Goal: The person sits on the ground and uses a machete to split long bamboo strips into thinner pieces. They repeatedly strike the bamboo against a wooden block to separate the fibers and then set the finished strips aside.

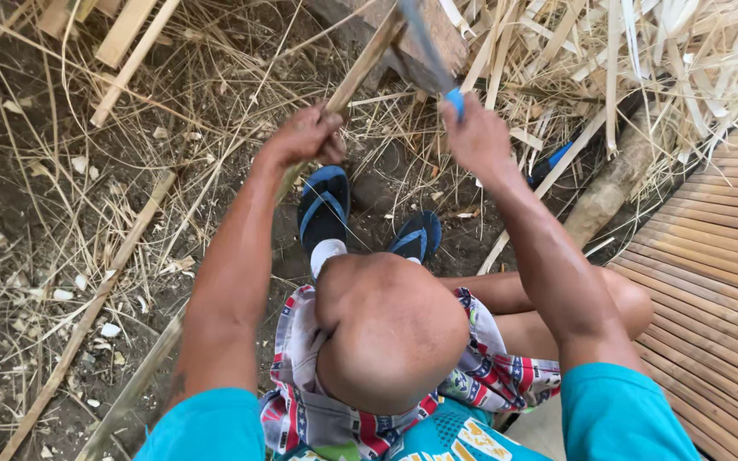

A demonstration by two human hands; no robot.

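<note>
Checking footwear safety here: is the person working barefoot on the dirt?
No. Blue flip-flop sandals cover both feet on the dirt ground, below the left hand gripping a bamboo strip.

bare dirt ground (10,171) w/ bamboo strips (87,316), dry shavings (659,51), white chips, blue sandals (325,205); slat platform (719,282) at right.

Left hand (305,137) grips bamboo strip (360,68); right hand (476,137), at three o'clock of it, grips blue-handled blade (424,43).
</note>
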